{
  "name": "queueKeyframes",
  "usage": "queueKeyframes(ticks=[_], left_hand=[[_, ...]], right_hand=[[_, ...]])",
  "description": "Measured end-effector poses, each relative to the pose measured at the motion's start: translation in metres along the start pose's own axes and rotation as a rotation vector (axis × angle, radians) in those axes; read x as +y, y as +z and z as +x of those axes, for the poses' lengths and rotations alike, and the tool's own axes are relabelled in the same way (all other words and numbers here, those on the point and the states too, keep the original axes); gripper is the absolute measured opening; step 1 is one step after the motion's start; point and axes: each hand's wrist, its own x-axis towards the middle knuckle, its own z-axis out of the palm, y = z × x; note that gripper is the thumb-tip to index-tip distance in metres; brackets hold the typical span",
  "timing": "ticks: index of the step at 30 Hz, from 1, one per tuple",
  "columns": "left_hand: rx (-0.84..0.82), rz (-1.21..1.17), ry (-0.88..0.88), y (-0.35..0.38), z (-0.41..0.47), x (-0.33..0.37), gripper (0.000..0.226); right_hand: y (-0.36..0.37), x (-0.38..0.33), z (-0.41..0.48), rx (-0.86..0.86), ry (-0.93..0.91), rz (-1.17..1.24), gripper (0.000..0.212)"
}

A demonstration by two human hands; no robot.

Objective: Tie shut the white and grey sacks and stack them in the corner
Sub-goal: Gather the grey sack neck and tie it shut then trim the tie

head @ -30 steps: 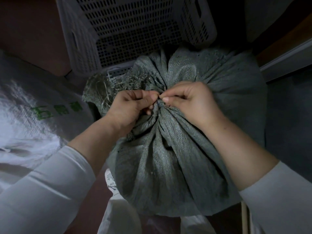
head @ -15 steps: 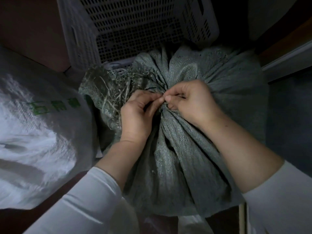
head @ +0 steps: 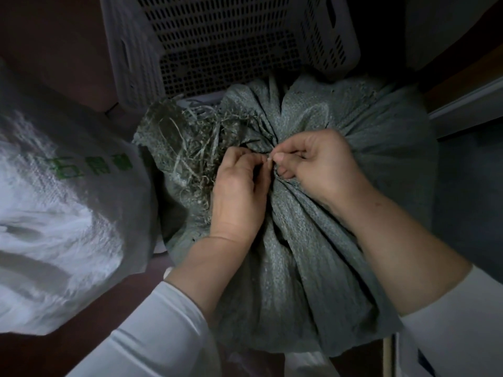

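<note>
A full grey woven sack [head: 313, 268] stands in the middle of the view, its top gathered into a bunched neck. The frayed mouth of the sack [head: 187, 148] flops to the left with loose strands hanging. My left hand [head: 239, 191] and my right hand [head: 318, 164] meet at the neck, thumbs and forefingers pinched on a thin tie at the gathered fabric. The tie itself is barely visible between the fingertips. A white woven sack [head: 60, 213] with green print lies at the left.
A white perforated plastic crate [head: 217, 36] stands tilted right behind the grey sack. A pale ledge or frame [head: 468, 104] runs at the right above a dark grey floor. A reddish-brown floor shows at the lower left.
My left forearm has swung from the left to come straight up from below. The view has shifted a little, and the white sack sits nearer the grey one. Both hands stay pinched at the neck.
</note>
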Motion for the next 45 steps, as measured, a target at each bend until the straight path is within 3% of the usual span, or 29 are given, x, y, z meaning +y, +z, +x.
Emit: queueKeyframes(ticks=[3, 10, 14, 20, 22, 27, 37, 42, 45], left_hand=[[-0.037, -0.018, -0.017, -0.004, 0.001, 0.000, 0.022], [-0.069, -0.033, -0.031, -0.008, 0.002, -0.001, 0.020], [-0.075, 0.035, -0.007, -0.009, 0.005, 0.002, 0.026], [-0.078, 0.172, 0.072, -0.012, 0.006, 0.006, 0.031], [-0.088, 0.177, 0.089, -0.014, 0.006, 0.007, 0.028], [-0.132, 0.148, 0.104, -0.019, 0.009, 0.008, 0.034], [-0.115, -0.091, -0.032, -0.018, 0.011, 0.002, 0.015], [-0.052, -0.144, -0.103, -0.009, 0.003, -0.002, 0.011], [-0.063, -0.244, -0.283, -0.008, 0.005, -0.001, 0.005]], right_hand=[[0.000, -0.001, 0.000, 0.002, 0.010, 0.026, 0.010], [-0.009, -0.008, -0.003, -0.068, 0.059, 0.109, 0.009], [-0.013, -0.013, 0.000, -0.111, 0.075, 0.029, 0.021], [-0.014, -0.023, 0.007, -0.156, 0.161, -0.067, 0.017], [-0.012, -0.024, 0.009, -0.131, 0.190, -0.109, 0.020], [-0.004, -0.018, 0.004, 0.006, 0.036, -0.277, 0.012], [-0.006, -0.006, -0.005, 0.019, -0.139, -0.162, 0.011], [-0.006, -0.006, -0.005, -0.005, -0.109, -0.099, 0.010], [-0.011, -0.008, -0.004, -0.048, -0.079, -0.014, 0.017]])
